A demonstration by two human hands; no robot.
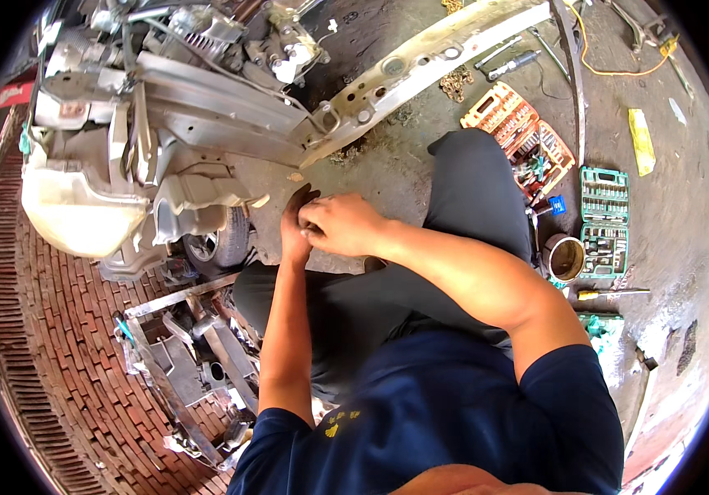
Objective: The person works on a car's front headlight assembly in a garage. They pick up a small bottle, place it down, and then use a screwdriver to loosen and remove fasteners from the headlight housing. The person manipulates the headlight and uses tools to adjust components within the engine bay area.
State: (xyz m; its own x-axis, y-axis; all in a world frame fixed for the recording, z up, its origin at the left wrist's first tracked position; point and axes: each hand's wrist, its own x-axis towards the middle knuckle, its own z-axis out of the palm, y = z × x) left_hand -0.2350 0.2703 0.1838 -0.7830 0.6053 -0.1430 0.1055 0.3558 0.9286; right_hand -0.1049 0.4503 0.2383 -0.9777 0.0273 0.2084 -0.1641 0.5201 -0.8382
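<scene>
Both my hands meet in front of my knees, close to the stripped front end of a car (pixel 198 107). My left hand (pixel 293 224) is raised with its fingers stretched out, dark as if smeared with grease. Across its palm side lies my right hand (pixel 342 224), fingers curled in and touching the left. Whatever the right fingers may pinch is too small or hidden to make out. Nearest to the hands are a pale headlight (pixel 82 210) and bare metal body parts, with a wheel (pixel 221 243) below them.
To my right lie an orange tool case (pixel 499 111), a green socket set (pixel 605 194), a round metal can (pixel 563 257), a screwdriver (pixel 614 294) and a yellow packet (pixel 642 142). A long metal beam (pixel 404 78) crosses ahead. A metal frame (pixel 156 363) rests on bricks at left.
</scene>
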